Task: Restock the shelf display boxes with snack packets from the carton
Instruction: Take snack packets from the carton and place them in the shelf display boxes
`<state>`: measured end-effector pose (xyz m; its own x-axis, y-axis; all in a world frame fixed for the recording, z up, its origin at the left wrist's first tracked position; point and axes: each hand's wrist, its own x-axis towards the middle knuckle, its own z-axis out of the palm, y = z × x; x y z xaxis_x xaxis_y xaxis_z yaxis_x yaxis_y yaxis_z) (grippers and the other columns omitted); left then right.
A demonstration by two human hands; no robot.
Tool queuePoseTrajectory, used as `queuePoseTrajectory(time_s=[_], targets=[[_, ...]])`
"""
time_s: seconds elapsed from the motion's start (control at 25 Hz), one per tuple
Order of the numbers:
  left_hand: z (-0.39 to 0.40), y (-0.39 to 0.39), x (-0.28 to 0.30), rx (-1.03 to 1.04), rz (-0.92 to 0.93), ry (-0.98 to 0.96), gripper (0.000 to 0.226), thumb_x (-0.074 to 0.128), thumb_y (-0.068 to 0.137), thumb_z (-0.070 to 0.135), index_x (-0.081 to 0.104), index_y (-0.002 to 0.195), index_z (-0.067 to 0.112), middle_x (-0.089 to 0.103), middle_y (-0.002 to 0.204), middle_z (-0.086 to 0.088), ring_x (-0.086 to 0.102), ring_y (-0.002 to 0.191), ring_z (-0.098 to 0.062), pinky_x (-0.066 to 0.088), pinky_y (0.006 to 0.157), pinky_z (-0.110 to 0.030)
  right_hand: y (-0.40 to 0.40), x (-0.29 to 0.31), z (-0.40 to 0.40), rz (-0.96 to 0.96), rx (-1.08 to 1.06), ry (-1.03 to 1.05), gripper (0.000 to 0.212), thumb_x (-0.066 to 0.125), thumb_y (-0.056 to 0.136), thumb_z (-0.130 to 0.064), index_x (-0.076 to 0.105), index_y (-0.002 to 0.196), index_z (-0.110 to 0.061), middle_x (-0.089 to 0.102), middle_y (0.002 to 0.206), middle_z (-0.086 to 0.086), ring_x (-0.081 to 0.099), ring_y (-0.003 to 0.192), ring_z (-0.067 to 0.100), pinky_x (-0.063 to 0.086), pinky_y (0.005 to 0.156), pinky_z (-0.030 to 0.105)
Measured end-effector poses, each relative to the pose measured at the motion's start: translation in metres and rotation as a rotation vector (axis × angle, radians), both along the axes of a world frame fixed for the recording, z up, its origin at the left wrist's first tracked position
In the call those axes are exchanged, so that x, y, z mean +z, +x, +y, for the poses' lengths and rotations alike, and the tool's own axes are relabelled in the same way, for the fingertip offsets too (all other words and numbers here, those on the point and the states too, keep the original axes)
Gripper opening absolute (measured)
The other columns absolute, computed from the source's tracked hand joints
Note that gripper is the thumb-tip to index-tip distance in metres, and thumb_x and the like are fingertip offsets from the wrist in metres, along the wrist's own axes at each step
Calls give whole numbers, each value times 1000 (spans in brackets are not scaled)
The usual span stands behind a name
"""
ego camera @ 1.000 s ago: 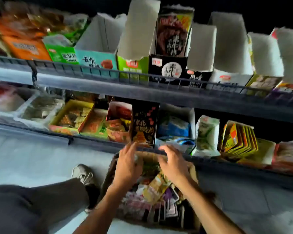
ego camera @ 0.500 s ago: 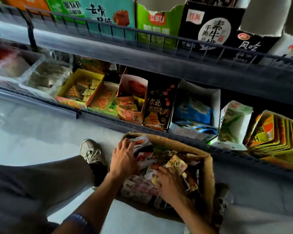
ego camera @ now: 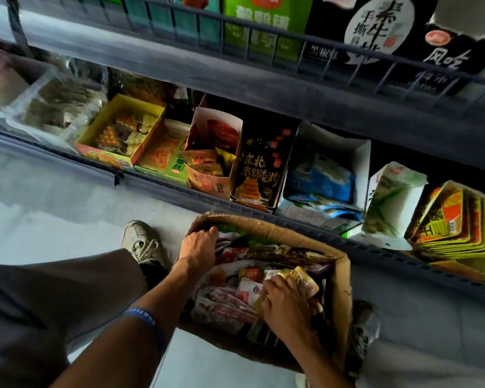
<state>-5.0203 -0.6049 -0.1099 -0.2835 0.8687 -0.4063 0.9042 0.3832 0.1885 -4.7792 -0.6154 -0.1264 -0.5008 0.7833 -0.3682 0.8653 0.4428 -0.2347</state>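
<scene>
- The cardboard carton (ego camera: 340,278) sits on the pale floor (ego camera: 53,208) just in front of the lowest shelf (ego camera: 165,182), its top open and full of mixed snack packets (ego camera: 230,301).
- The left hand (ego camera: 198,247) reaches into the far left corner of the carton, fingers curled down among the packets there; whether it pinches any one of them cannot be told.
- A blue wristband (ego camera: 144,322) circles the left forearm.
- The right hand (ego camera: 284,299) lies in the near right part of the carton, fingers closed around a yellow packet (ego camera: 303,280) whose end sticks up past the fingertips.
- On the lowest shelf, left to right, stand a yellow display box (ego camera: 123,130) holding small wrapped snacks, a flat orange-and-green box (ego camera: 168,155), an orange-and-white display box (ego camera: 216,161) partly filled with orange packets, a black box with Chinese lettering (ego camera: 263,169), a white box with blue packets (ego camera: 322,175), a white-and-green box (ego camera: 392,197) and a stack of yellow-and-red trays (ego camera: 459,219).
- The upper shelf (ego camera: 263,77) has a wire front rail, with teal, green and black boxes behind it.
- A grey sneaker (ego camera: 140,240) rests on the floor left of the carton, and another shoe (ego camera: 364,323) shows at its right side.
- A dark trouser leg (ego camera: 53,301) fills the near left.
</scene>
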Motion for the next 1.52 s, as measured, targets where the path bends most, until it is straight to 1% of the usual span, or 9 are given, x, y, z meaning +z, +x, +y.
queuePoseTrajectory(time_s=[0.2,0.4,0.48,0.64,0.8,0.92,1.12,1.32,1.52], targets=[[-5,0,8,3,-77,14,27,58,91,39,63,107,18,70,106,-10,65,97,-31,50,78,-36,17,8,3,77,-95,-41,34,52,94,-29,62,127,-27,54,134,-11,42,133,17,33,112,32],[-9,-18,69,17,-174,197,35,69,76,42,70,104,22,72,85,-4,68,79,-27,47,63,-29,15,28,6,142,-230,-25,13,52,95,-29,60,106,-31,53,122,-14,48,119,11,40,97,26],[-13,-25,101,14,-213,267,13,75,77,33,71,86,27,64,68,9,61,61,-13,44,55,-26,11,36,9,171,-250,-49,16,55,94,-28,61,109,-29,55,121,-12,51,117,13,42,98,29],[-23,-34,151,139,-193,413,28,79,78,32,56,65,23,55,58,9,52,53,-12,34,46,-23,-2,49,7,282,-329,-108,12,62,90,-27,64,101,-31,66,107,-10,61,105,13,50,88,29],[-34,-17,190,525,-755,629,9,74,87,15,71,78,18,67,53,4,66,49,-8,52,46,-23,-12,70,1,631,-467,-628,14,75,79,-24,68,90,-27,70,91,-1,66,82,11,56,83,37],[-44,19,197,615,-1101,690,12,69,86,0,72,98,-1,77,81,-4,75,73,-18,56,57,-22,-30,103,-12,1061,-524,-1143,56,82,76,-29,59,126,-17,69,119,7,67,105,21,50,84,33],[-44,60,178,756,-1522,676,34,78,79,15,63,102,-5,69,101,-29,68,89,-39,57,80,-54,-36,156,-8,1769,-581,-1117,97,89,66,-35,41,147,-11,51,143,24,50,131,42,46,103,52],[-48,84,175,748,-1710,424,34,68,81,13,62,110,-3,71,94,-22,71,80,-32,60,64,-46,-10,189,16,1796,-611,-939,71,82,61,-22,63,130,-13,63,126,26,61,115,47,47,97,62],[-54,71,178,499,-1739,216,74,77,64,-2,53,133,13,65,124,-24,65,110,-43,54,92,-55,19,182,31,1704,-718,-933,70,96,24,-21,78,91,-13,74,96,18,71,84,35,59,69,44]])
